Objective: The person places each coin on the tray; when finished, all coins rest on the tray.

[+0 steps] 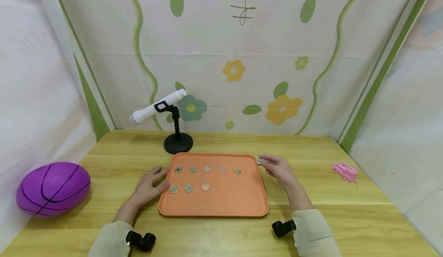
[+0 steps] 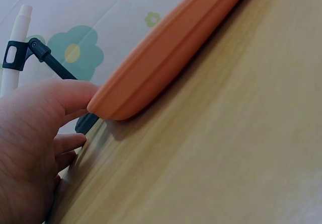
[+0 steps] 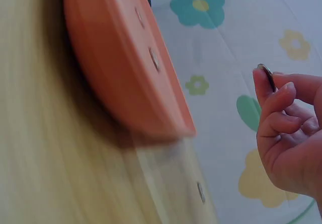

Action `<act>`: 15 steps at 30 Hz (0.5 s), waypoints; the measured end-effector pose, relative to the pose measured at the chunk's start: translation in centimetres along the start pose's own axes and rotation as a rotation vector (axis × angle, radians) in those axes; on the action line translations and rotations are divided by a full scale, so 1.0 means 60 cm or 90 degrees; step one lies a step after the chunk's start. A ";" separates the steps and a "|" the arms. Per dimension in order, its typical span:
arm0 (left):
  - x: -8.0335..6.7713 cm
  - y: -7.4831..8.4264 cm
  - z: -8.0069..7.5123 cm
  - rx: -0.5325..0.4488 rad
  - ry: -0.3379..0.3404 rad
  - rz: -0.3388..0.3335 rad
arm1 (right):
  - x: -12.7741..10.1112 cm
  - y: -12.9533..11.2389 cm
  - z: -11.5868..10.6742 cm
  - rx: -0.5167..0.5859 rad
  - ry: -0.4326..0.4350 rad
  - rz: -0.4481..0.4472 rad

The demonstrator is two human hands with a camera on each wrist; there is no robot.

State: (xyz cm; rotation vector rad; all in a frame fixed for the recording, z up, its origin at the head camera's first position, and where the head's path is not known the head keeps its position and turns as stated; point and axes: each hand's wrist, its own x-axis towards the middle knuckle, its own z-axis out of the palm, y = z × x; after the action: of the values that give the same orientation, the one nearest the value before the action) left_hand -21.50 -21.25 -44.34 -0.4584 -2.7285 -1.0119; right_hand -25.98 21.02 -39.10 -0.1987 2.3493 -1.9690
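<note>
An orange tray [image 1: 235, 201] lies on the wooden table with several coins in two rows. The upper row runs from a silvery coin [image 1: 178, 170] to a gold-toned coin [image 1: 237, 170]; the lower row ends in a copper-coloured coin [image 1: 205, 187]. My right hand [image 1: 278, 170] pinches a coin [image 3: 267, 77] between thumb and fingertips, raised by the tray's far right corner. My left hand [image 1: 148, 186] rests at the tray's left side, touching its rim, the other fingers loosely bent beside it. Another coin [image 3: 201, 192] lies on the table in the right wrist view.
A white tube-shaped object [image 1: 155, 107] sits in a black stand [image 1: 178, 143] behind the tray. A purple ball with black lines [image 1: 53, 189] lies at the left, a small pink toy [image 1: 345, 172] at the right. A patterned cloth [image 1: 207, 38] hangs behind the table.
</note>
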 end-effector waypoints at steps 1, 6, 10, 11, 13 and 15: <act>0.000 0.000 0.000 0.000 0.000 0.000 | -0.007 -0.016 0.013 -0.002 0.001 0.014; 0.001 0.000 0.000 0.004 0.002 0.004 | 0.000 -0.005 0.050 0.059 -0.042 -0.002; 0.001 -0.001 0.000 0.005 0.004 0.006 | 0.001 0.002 0.083 0.080 -0.061 0.017; 0.001 -0.001 0.000 0.005 0.003 0.005 | 0.001 0.003 0.091 0.077 -0.065 0.024; 0.001 -0.001 0.000 0.005 0.002 0.004 | -0.011 -0.013 0.110 0.057 -0.059 0.050; 0.001 -0.001 0.000 0.004 0.001 0.001 | -0.012 -0.011 0.124 0.048 -0.066 0.051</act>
State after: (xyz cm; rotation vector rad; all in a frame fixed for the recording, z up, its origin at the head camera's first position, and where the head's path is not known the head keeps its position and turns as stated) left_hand -21.56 -21.32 -44.36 -0.4578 -2.7297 -1.0022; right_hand -24.24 13.75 -39.76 -0.1937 2.1811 -1.9560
